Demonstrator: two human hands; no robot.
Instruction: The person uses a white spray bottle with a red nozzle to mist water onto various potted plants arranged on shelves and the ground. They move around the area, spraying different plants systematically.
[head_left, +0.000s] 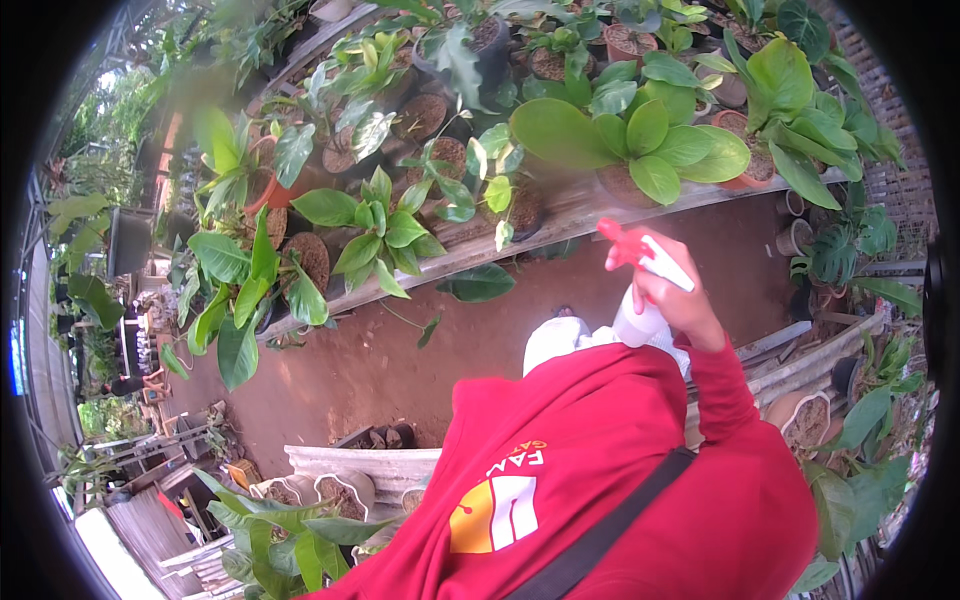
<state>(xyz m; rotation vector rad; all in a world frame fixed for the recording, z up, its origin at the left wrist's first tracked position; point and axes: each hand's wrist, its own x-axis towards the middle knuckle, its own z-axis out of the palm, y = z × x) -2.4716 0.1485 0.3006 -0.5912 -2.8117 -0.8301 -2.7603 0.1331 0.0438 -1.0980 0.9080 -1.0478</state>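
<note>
My right hand grips a spray bottle by its neck, with fingers around the red and white trigger head. The bottle's pale, translucent body hangs below the hand, in front of my red top, and its red nozzle points toward the plant bench. Beyond the nozzle, a broad-leaved potted plant stands near the bench edge. Farther left along that edge are a bright green leafy plant and a larger-leaved one. My left hand is out of view.
The wooden bench edge runs slantwise across the view, crowded with pots. A brown dirt floor lies below it. Behind my body, corrugated sheeting borders more potted plants. A monstera stands at right.
</note>
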